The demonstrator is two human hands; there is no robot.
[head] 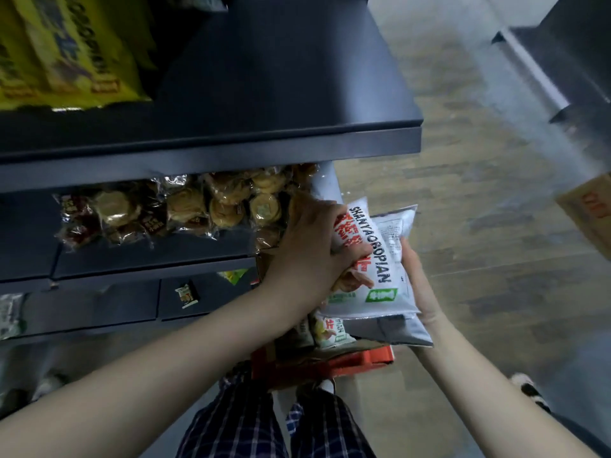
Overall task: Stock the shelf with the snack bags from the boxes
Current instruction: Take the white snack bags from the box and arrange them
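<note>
I hold a stack of white snack bags [380, 259] printed SHANYAOBOPIAN between both hands, just right of the dark shelf [211, 140]. My left hand [314, 246] presses on the top bag's face. Beneath the stack's right side, my right hand [420, 285] supports it, touching a silvery bag back [396, 328]. More of the same bags [327, 332] stand in an open red and brown box [350, 361] directly below.
Clear bags of round biscuits [198, 209] fill the middle shelf. Yellow packs [66, 51] lie on the top shelf's left, with bare shelf to their right. A small packet [187, 295] sits on a lower shelf. A cardboard box [591, 209] and another dark rack [568, 54] stand across the wooden aisle floor.
</note>
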